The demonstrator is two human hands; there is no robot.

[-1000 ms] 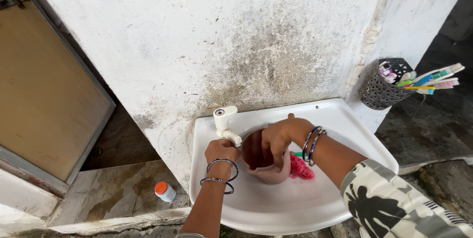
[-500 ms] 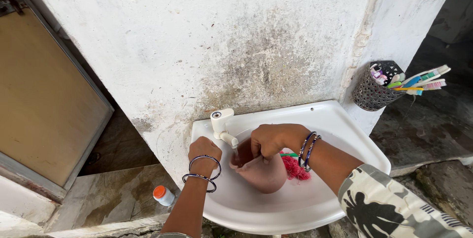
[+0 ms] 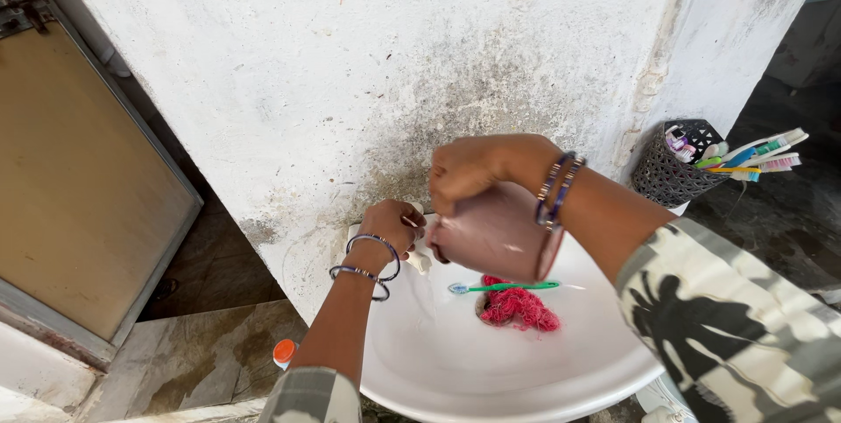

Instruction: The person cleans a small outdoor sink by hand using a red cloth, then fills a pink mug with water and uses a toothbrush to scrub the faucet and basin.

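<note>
My right hand (image 3: 469,171) grips the rim of a brown clay pot (image 3: 498,232), lifted above the white wash basin (image 3: 455,370) and tipped on its side with the mouth to the left. Over the white tap (image 3: 419,257) at the basin's back left, my left hand (image 3: 392,223) is wrapped around the handle and hides most of it. Both wrists wear bangles. In the basin lie a green toothbrush (image 3: 504,286) and a pink scrubber (image 3: 519,308).
A dark mesh holder (image 3: 676,169) with several toothbrushes hangs on the wall at right. A small white bottle with an orange cap (image 3: 282,353) stands on the ledge below left. A tan door (image 3: 70,169) is at the left. The stained white wall (image 3: 394,64) rises behind the basin.
My right hand has lifted the clay pot out of the basin and tipped it sideways. My left hand has moved up onto the tap. The toothbrush and scrubber are now uncovered.
</note>
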